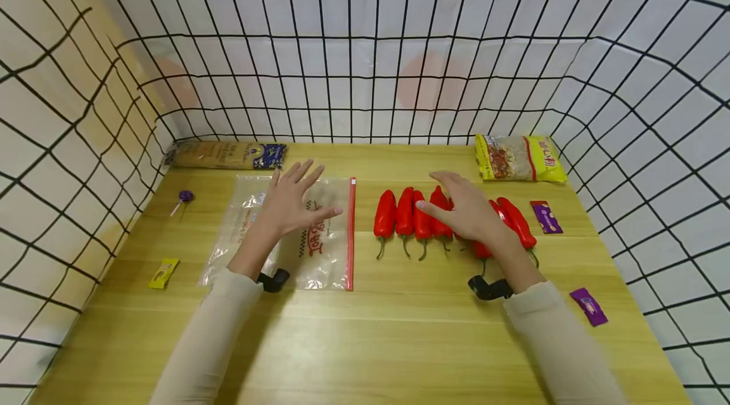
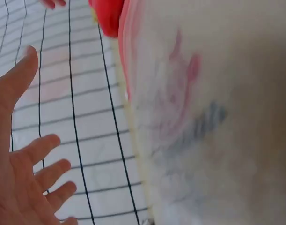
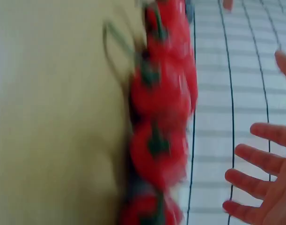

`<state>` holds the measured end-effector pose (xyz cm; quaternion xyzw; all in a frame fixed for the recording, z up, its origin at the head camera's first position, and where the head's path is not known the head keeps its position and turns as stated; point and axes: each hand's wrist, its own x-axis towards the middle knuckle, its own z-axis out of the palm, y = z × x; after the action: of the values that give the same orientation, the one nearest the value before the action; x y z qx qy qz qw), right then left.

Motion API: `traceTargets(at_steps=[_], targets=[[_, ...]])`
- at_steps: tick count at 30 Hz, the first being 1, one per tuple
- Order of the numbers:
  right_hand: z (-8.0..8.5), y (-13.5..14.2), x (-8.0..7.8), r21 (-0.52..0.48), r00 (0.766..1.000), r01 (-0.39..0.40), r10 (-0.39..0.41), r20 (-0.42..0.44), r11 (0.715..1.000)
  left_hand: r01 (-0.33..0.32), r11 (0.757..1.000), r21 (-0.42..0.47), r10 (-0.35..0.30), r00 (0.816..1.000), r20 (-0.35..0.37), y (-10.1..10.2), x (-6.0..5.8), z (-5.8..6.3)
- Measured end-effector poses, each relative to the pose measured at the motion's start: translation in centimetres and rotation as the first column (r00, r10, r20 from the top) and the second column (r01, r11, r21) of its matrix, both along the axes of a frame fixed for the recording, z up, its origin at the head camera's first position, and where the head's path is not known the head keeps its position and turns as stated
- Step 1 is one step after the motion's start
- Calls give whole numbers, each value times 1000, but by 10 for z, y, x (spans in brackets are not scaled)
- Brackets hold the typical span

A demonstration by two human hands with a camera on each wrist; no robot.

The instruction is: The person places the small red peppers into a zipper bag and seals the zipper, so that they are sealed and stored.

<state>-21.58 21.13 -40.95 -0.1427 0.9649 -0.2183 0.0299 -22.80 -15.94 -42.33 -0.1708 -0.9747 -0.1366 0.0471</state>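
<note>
In the head view, the left hand [image 1: 289,203] was held at centre left, fingers spread and released, above a clear plastic bag [image 1: 319,253] that lay flat with red lettering and a red strip [image 1: 350,234] along its right edge. The right hand [image 1: 464,205], right of centre, was likewise released, its fingers extended and its thumb apart, over a row of glossy red long peppers [image 1: 422,221] with curved green stems, partly hiding several of them. Both wrist views showed each hand apart from what lay near it, though the bag and the peppers were blurred there. On the pale wood-grain table [image 1: 388,341], a brown packet with a dark blue end [image 1: 222,155] lay at upper left, and a yellow printed packet with a clear window [image 1: 516,159] at upper right. A purple lollipop [image 1: 185,196] and a small yellow wrapped sweet [image 1: 163,273] lay at left; two small purple packets [image 1: 546,217] lay at right. Black wire mesh [image 1: 376,38] stood across the top of the frame.
</note>
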Motion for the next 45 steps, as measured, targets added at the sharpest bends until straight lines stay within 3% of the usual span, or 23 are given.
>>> traceTargets(at_steps=[3,7,12,17,21,27,32,36,39,45], targets=[[-4,-16,13,-130,999,-16,19,28,991,71,992,108,-72,997,5,7,10,-6],[-14,-38,26,-267,998,-51,58,18,962,145,962,230,-163,985,61,13,20,-18],[-26,-65,38,-373,995,-95,99,-9,923,149,937,318,-208,964,163,16,27,-31],[-36,-87,47,-438,990,-119,139,14,891,131,933,336,-212,953,217,15,29,-42],[-42,-100,55,-463,983,-132,174,49,876,92,919,383,-186,959,215,16,29,-49],[-49,-116,61,-446,975,-142,203,92,884,52,887,459,-140,977,160,16,28,-60],[-52,-125,62,-416,961,-188,255,110,890,74,863,500,-141,985,98,14,28,-65],[-55,-128,61,-338,953,-260,297,61,905,36,809,587,-146,979,143,9,30,-64],[-57,-130,61,-293,950,-289,310,28,912,-31,752,658,-125,974,189,3,33,-58],[-56,-130,64,-292,950,-291,310,23,911,-111,643,757,-46,982,184,-7,40,-29]])
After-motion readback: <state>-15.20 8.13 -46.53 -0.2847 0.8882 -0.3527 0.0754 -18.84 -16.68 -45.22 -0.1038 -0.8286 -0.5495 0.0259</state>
